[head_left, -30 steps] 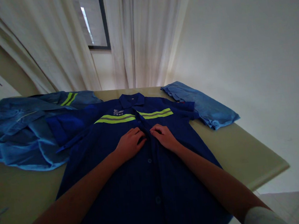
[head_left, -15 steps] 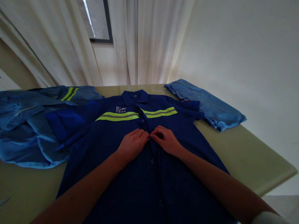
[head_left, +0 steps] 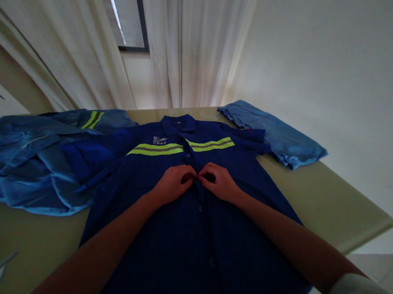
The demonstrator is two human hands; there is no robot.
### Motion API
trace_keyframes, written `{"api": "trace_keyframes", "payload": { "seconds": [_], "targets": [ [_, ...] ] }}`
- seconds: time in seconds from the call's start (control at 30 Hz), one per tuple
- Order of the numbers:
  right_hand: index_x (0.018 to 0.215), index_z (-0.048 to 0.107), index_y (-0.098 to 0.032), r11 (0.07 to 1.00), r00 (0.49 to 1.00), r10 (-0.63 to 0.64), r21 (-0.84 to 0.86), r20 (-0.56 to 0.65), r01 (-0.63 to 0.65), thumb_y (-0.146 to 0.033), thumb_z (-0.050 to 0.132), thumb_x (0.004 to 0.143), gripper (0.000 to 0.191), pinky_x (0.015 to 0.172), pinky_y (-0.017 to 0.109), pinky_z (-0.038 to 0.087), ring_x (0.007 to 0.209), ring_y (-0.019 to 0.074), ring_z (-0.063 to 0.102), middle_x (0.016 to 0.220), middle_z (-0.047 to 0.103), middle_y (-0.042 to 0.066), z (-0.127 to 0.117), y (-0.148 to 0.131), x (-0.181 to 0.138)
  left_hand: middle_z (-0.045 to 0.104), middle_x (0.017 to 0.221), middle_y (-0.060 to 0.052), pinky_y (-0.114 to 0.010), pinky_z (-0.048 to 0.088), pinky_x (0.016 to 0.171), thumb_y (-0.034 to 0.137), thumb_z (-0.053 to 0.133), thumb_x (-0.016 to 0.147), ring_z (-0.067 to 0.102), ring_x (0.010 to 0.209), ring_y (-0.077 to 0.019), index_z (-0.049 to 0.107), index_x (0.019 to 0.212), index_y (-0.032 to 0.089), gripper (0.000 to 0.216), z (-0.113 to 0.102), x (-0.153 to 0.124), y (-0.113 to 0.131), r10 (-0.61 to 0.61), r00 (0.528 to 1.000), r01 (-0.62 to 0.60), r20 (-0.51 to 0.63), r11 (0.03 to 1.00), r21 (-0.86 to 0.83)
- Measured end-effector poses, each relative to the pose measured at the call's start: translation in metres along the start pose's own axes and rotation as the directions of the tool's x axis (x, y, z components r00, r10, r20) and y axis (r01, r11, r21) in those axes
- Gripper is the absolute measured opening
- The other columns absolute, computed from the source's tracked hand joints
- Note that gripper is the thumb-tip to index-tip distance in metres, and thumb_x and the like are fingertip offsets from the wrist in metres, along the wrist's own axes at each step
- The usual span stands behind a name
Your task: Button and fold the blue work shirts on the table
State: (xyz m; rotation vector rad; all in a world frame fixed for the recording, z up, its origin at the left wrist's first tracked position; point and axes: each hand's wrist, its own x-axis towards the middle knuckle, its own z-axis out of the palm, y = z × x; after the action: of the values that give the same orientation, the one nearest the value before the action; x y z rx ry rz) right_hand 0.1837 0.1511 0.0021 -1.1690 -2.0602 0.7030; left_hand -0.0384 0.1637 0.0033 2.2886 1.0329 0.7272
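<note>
Head view: I see both hands, left hand (head_left: 172, 184) and right hand (head_left: 219, 182), pinching the dark shirt (head_left: 199, 240) placket mid-frame, its button line running toward me.

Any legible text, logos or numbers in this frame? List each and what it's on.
White chest print on the dark blue shirt, above its yellow stripe: too small and blurred to read.
Small pale tag inside the collar: unreadable.
No other text shows.

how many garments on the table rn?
3, maybe more in the left heap. Dark blue shirt lies flat at centre under both hands; lighter blue pile at left, with yellow stripes, may be several pieces; light blue garment at the far right.
</note>
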Motion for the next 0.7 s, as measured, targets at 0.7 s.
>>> {"api": "trace_keyframes", "payload": {
  "seconds": [0.7],
  "targets": [
    [0.093,0.074,-0.02,0.991,1.0,-0.008,-0.132,0.014,0.01,-0.016,0.068,0.095,0.007,0.075,0.029,0.046,0.08,0.0156,0.062,0.093,0.066,0.003,0.002,-0.004,-0.001,0.067,0.102,-0.005,-0.032,0.051,0.091,0.018,0.06,0.098,0.065,0.101,-0.0202,0.072,0.105,0.02,0.014,-0.001,-0.005,-0.003,0.15,0.987,-0.162,0.061,0.94,0.3]
  ]
}}
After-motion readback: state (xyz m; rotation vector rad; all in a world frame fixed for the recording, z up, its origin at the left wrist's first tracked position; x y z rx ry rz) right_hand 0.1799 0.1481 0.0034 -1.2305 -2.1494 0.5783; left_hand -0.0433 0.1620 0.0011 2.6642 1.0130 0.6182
